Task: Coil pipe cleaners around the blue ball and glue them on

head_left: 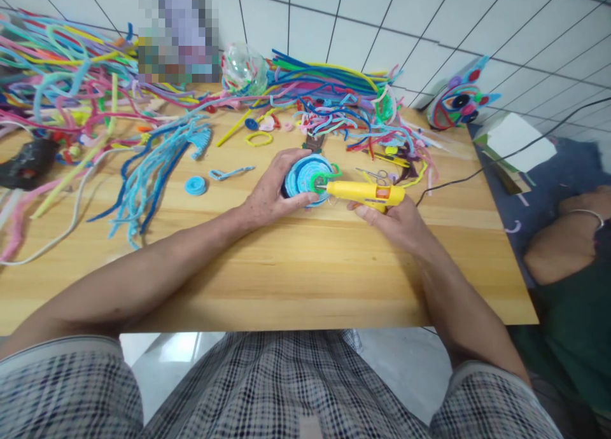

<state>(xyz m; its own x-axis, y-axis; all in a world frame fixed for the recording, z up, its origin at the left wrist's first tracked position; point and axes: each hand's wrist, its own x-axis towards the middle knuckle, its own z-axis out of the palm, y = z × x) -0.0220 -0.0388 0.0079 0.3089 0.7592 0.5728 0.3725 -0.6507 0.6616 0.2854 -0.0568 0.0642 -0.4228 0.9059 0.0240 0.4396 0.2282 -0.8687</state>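
My left hand [273, 192] is closed around the side of a round blue piece [298, 174] wound from pipe cleaners, with a green coil near its middle. In my right hand [389, 219] is a yellow glue gun [360, 191], its nozzle pointing left at the green coil; whether the tip touches cannot be made out. Scissors [377, 173] lie just behind the glue gun. To the left of my left hand are a small blue coiled disc [195, 185] and a short twisted light-blue strip [231, 172].
Loose pipe cleaners [329, 76] pile along the table's back and left. A black glue gun [28, 164] lies at far left. A clear ball [244, 69] and a colourful mask-like craft [458, 98] stand behind. A dark cord [501, 154] runs right, near another person's arm [563, 242].
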